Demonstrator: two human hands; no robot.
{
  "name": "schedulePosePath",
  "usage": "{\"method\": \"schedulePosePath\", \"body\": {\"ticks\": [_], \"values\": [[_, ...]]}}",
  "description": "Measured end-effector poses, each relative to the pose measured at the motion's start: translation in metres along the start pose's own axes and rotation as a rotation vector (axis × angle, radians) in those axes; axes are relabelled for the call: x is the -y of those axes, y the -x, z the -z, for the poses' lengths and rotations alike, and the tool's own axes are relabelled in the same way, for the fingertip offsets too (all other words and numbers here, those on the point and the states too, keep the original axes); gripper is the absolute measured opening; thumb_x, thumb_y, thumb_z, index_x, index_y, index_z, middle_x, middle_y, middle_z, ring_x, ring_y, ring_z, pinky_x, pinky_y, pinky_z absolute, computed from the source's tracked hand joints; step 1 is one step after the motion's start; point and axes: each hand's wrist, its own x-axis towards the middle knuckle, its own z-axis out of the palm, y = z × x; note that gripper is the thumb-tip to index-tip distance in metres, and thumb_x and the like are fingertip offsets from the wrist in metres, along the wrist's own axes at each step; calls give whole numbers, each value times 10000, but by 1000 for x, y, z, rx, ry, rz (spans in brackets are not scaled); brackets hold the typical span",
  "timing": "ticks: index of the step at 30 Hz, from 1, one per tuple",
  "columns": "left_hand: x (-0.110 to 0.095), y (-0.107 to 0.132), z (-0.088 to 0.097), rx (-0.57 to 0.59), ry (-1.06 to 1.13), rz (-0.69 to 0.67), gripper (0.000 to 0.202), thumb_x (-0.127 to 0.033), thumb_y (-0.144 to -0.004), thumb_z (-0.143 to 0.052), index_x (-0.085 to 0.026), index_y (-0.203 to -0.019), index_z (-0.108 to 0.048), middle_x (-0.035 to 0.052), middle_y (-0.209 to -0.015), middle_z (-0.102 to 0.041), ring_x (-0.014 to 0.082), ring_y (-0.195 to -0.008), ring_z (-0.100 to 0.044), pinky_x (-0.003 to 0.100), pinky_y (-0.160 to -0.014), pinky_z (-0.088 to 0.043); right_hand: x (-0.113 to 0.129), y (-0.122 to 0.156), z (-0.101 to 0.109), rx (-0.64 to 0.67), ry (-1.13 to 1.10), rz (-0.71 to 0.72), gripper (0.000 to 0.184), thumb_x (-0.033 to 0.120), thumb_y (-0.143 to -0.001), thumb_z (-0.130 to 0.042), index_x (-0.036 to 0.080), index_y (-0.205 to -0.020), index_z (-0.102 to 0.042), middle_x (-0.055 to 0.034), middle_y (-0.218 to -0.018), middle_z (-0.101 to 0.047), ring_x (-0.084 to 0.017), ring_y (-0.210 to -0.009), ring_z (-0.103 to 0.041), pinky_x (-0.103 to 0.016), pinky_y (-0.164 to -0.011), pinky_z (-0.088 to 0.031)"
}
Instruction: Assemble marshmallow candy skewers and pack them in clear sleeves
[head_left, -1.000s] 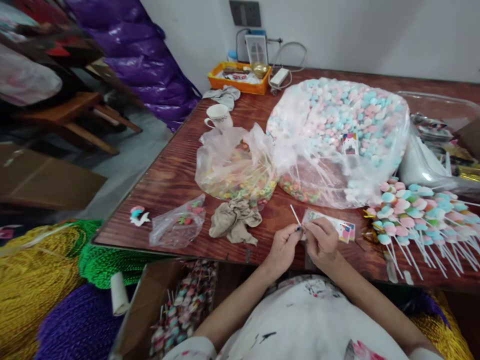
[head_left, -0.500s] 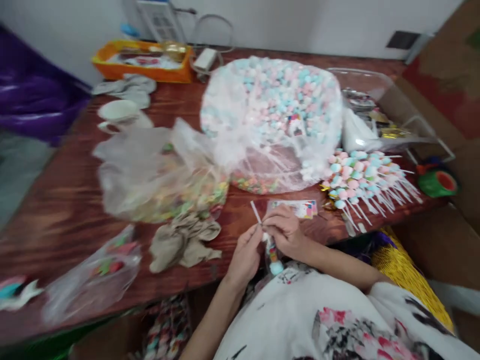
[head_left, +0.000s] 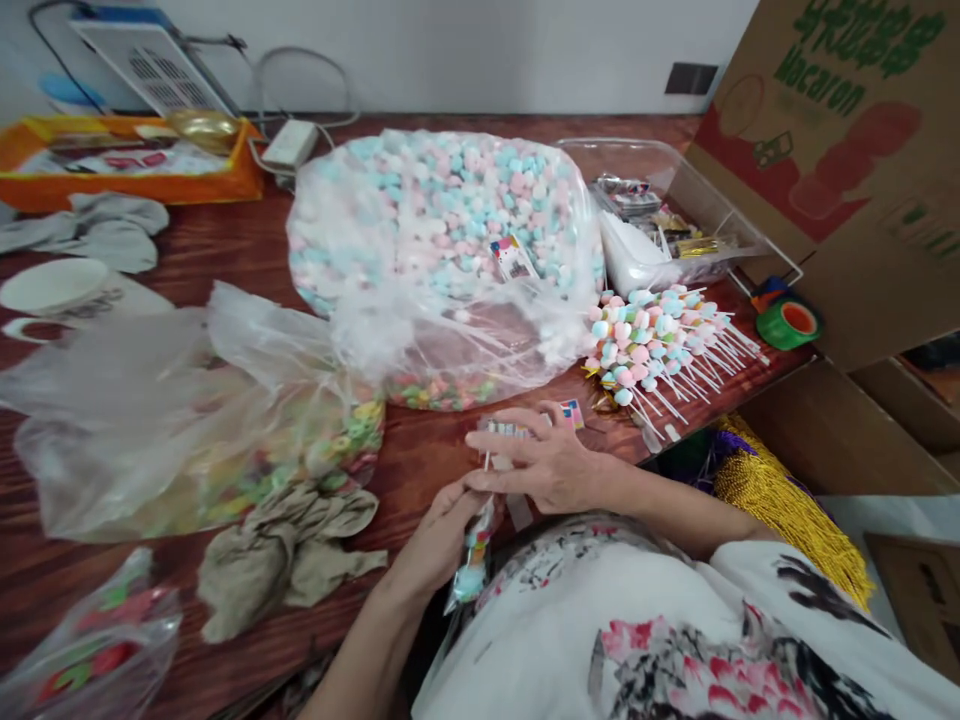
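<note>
Close to my lap, my left hand (head_left: 441, 530) is closed around the stick of a marshmallow lollipop (head_left: 471, 572). Its candy end is in clear wrap, with a pale blue marshmallow lowest, and hangs below my fingers. My right hand (head_left: 553, 468) reaches over from the right with fingers spread, its thumb side against the stick and my left fingertips. Beneath those fingers lie printed label cards (head_left: 572, 412), partly covered. A small whitish strip (head_left: 519, 512) shows under my right palm; what it is I cannot make out.
Behind my hands lies a big clear bag of pastel marshmallows (head_left: 450, 190). Finished marshmallow sticks (head_left: 660, 340) are piled right, by a clear bin (head_left: 630, 150) and green tape (head_left: 784, 322). Left are a bag of colourful candies (head_left: 300, 440), beige gloves (head_left: 277, 550) and a white mug (head_left: 60, 290).
My right hand has gone from pinching at the stick to spread fingers over the cards. The lollipop has tilted, its candy end now pointing down and left. The view has shifted right.
</note>
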Motion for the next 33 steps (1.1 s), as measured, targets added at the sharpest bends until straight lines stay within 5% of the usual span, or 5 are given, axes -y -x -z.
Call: {"method": "schedulePosePath", "body": {"ticks": [8, 16, 21, 28, 33], "values": [[-14, 4, -6, 435, -348, 181, 374, -510, -829, -619, -143, -776, -569, -20, -687, -509, 89, -614, -386, 204, -572, -318, -6, 30, 13, 1, 187, 322, 208, 152, -963, -434, 177, -942, -639, -3, -821, -651, -183, -959, -515, -507, -934, -255], [-22, 3, -10, 402, -391, 205, 362, -500, -786, -660, -147, -781, -583, -12, -700, -491, 103, -639, -376, 209, -583, -328, 8, 44, 13, -80, 158, 200, 281, 210, -959, -434, 211, -1204, -572, -3, -791, -619, -172, -824, -486, -483, -870, -274], [-29, -1, -10, 524, -504, 206, 367, -512, -851, -562, -150, -808, -606, 3, -723, -528, 115, -654, -431, 219, -609, -378, 5, 43, 6, -35, 72, 208, 198, 165, -925, -435, 193, -922, -631, 22, -679, -600, -156, -748, -483, -495, -900, -252], [-14, 1, -23, 290, -1374, -421, 263, -277, -936, -415, -160, -1019, -635, 87, -923, -658, 217, -844, -581, 347, -800, -455, 8, 40, 3, 385, -148, -276, 160, 235, -825, -540, 165, -716, -634, -39, -655, -665, -157, -635, -532, -323, -683, -337], [3, 3, -32, -8, -1880, -925, 274, -170, -899, -477, -145, -1137, -610, 105, -905, -652, 243, -800, -563, 373, -708, -399, 5, 38, 10, 323, -475, -547, 189, 160, -819, -542, 160, -661, -645, -3, -625, -659, -115, -598, -546, -231, -568, -310]]}}
